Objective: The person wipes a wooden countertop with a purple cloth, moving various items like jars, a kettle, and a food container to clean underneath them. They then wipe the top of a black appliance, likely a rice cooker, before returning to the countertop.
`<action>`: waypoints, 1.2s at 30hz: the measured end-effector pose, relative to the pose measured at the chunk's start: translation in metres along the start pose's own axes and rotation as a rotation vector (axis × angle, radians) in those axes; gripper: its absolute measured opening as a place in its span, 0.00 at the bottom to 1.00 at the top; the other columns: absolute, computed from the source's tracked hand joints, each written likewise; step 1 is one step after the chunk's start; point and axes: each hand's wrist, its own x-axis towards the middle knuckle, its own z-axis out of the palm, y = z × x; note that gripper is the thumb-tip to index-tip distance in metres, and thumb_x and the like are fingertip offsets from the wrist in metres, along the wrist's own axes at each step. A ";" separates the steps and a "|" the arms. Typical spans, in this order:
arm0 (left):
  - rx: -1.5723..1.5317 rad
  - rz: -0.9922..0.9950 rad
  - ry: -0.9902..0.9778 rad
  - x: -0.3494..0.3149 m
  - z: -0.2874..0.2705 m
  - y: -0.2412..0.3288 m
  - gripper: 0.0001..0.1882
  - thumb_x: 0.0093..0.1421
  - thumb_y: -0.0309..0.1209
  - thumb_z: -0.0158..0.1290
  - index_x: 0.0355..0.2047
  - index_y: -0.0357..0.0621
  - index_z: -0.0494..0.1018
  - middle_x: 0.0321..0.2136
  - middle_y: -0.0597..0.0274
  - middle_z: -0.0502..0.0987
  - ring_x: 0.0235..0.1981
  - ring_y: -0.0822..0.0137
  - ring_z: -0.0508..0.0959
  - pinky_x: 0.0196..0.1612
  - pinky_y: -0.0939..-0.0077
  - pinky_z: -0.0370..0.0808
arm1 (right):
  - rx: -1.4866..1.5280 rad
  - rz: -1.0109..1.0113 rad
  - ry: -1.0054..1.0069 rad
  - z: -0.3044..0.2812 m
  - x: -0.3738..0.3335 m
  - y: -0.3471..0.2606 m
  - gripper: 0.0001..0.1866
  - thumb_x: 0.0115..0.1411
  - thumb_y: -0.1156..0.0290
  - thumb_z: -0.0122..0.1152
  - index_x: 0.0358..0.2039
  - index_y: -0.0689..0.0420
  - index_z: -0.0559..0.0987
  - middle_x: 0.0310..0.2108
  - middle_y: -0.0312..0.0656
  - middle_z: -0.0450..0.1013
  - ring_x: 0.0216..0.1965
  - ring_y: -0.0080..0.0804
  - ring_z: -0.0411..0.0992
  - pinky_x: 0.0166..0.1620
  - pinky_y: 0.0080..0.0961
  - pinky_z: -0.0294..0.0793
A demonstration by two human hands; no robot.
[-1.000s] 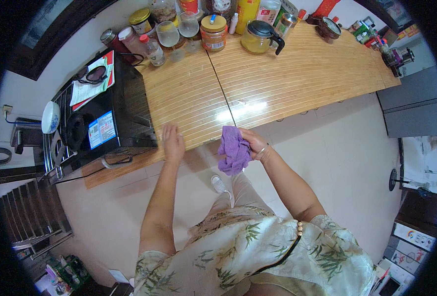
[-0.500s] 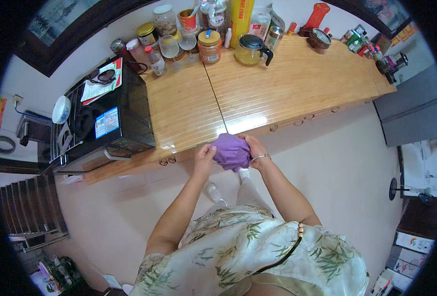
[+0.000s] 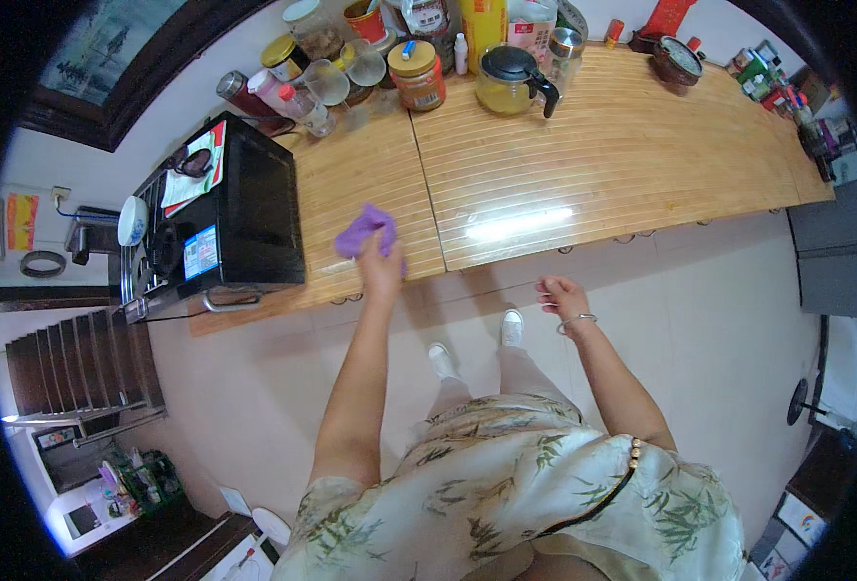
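Note:
A crumpled purple cloth [image 3: 359, 232] is in my left hand [image 3: 380, 269], over the front left part of the wooden counter [image 3: 506, 160]. The fingers are closed on it, and part of it hangs out beside the wrist. Whether it presses on the wood is hard to tell. My right hand [image 3: 564, 296], with a silver bangle [image 3: 578, 322] at its wrist, hovers over the floor in front of the counter. It holds nothing; its fingers are loosely bent and a little apart.
To the left stands a black oven [image 3: 254, 208] with papers, sunglasses and a white bowl [image 3: 132, 221] on top. Along the back are two glass goblets [image 3: 327, 83], an orange-lidded jar [image 3: 417, 77] and a teapot [image 3: 508, 85] of yellow liquid. A grey cabinet [image 3: 835, 257] is at right.
The cloth was in both hands in front of the counter. My right hand has let go and moved right; my left has carried the cloth left over the counter.

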 end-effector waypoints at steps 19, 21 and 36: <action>0.158 -0.070 -0.147 0.001 0.072 0.025 0.17 0.56 0.42 0.56 0.37 0.41 0.79 0.32 0.50 0.77 0.37 0.47 0.76 0.40 0.55 0.72 | -0.137 -0.297 -0.003 -0.037 0.098 -0.064 0.09 0.65 0.67 0.54 0.37 0.58 0.79 0.29 0.37 0.78 0.24 0.21 0.73 0.24 0.17 0.70; 0.034 0.000 -0.156 -0.007 0.064 0.025 0.18 0.56 0.43 0.57 0.36 0.40 0.79 0.31 0.50 0.78 0.38 0.48 0.77 0.39 0.58 0.73 | -0.129 -0.251 0.064 -0.038 0.097 -0.069 0.09 0.66 0.68 0.53 0.36 0.59 0.78 0.27 0.38 0.77 0.21 0.22 0.73 0.21 0.18 0.70; 0.260 0.190 -0.243 -0.056 0.071 0.034 0.18 0.57 0.33 0.54 0.50 0.53 0.75 0.47 0.58 0.73 0.47 0.53 0.70 0.51 0.56 0.66 | -0.190 -0.175 -0.013 -0.047 0.109 -0.089 0.10 0.66 0.68 0.52 0.38 0.61 0.77 0.26 0.40 0.76 0.21 0.23 0.73 0.22 0.20 0.74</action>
